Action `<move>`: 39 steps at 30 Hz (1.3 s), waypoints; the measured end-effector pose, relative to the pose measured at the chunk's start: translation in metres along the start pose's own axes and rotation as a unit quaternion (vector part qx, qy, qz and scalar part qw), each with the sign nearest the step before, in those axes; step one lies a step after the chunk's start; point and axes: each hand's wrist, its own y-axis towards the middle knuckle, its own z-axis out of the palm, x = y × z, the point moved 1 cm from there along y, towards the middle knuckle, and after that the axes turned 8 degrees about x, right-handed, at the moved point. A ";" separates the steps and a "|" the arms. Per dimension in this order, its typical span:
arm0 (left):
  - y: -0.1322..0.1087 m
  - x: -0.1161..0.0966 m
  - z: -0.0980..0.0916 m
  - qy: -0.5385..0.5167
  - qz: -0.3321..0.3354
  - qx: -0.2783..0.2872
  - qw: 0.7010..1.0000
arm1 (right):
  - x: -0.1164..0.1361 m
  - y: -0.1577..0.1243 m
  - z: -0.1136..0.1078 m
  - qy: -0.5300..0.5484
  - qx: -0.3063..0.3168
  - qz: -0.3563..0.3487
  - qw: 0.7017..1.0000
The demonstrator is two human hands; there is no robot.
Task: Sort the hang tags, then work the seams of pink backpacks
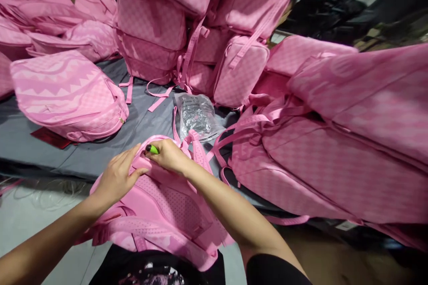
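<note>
A pink backpack (167,207) lies in front of me, back panel up, its perforated padding showing. My left hand (117,176) rests on its upper left edge, thumb and fingers pinching the fabric near the top. My right hand (169,155) is closed round a small green tool (152,148), whose tip points at the backpack's top edge, right by my left fingertips. Pink straps (197,142) trail from the top of the backpack.
Many pink backpacks are piled around a grey mat (83,151): one at the left (70,95), a stack behind (157,26), more at the right (334,142). A clear plastic bag (197,116) lies just beyond my hands. Black items (324,9) sit at the back right.
</note>
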 end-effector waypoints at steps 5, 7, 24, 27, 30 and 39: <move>0.001 0.003 0.001 0.017 0.016 0.000 1.000 | 0.015 -0.001 -0.002 -0.103 -0.008 0.072 0.992; 0.001 0.002 0.000 0.016 0.016 -0.006 1.000 | 0.017 -0.009 -0.001 -0.118 -0.009 0.084 0.989; -0.006 0.026 0.024 -0.067 0.009 -0.040 0.997 | -0.015 -0.018 0.012 -0.350 0.028 -0.101 0.931; -0.004 0.026 0.024 -0.045 0.032 -0.038 0.998 | -0.023 -0.014 0.019 -0.348 0.028 -0.091 0.933; -0.003 0.024 0.020 0.001 0.048 -0.037 0.998 | -0.028 -0.015 0.023 -0.321 0.016 -0.071 0.944; -0.004 0.014 0.013 0.022 0.050 -0.058 0.997 | -0.020 -0.016 0.008 -0.094 0.013 -0.057 0.994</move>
